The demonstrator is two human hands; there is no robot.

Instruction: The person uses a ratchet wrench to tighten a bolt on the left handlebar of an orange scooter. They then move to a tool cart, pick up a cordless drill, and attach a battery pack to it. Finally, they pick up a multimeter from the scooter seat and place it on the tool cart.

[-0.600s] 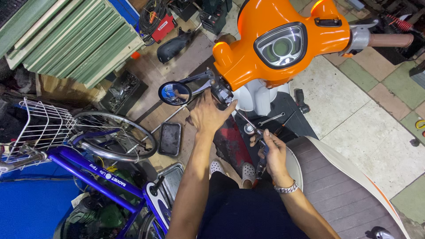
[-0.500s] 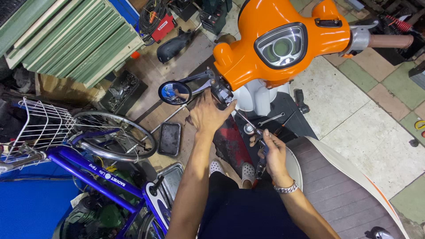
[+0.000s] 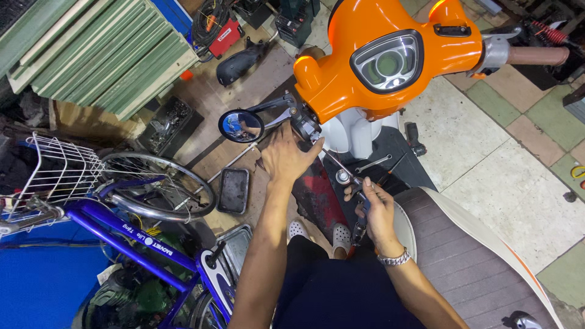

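Left hand [image 3: 285, 155]: grip closed over the left handlebar end [image 3: 304, 129] of the orange scooter [image 3: 365, 58], fingers wrapped at the black lever mount, just beside the stem of the round mirror [image 3: 241, 125]. Forearm runs up from the lower centre of the head view.

Right hand [image 3: 378, 210]: grip closed on a slim screwdriver [image 3: 347, 173], its metal shaft slanting up and left toward the underside of the handlebar, its tip close to the left hand. A metal bracelet [image 3: 395, 259] sits on the wrist.

Scooter: orange headlight cowl with a rounded instrument dial [image 3: 388, 63], white front body below; right handlebar with a brown grip [image 3: 539, 56] at upper right. Brown ribbed seat [image 3: 463, 256] at lower right, beside the person's dark trousers [image 3: 341, 292].

Floor items: a black mat [image 3: 390, 152] under the scooter's front carrying a spanner [image 3: 373, 163] and other small tools; a small black tray [image 3: 234, 190] to the left; white shoes [image 3: 298, 229] near a red patch of floor.

Left side: blue bicycle [image 3: 131, 240] with a spoked wheel [image 3: 155, 186] and a white wire basket [image 3: 58, 167]; green slatted panels [image 3: 91, 52] stacked at upper left; a red device with coiled cables [image 3: 222, 27] near the top.
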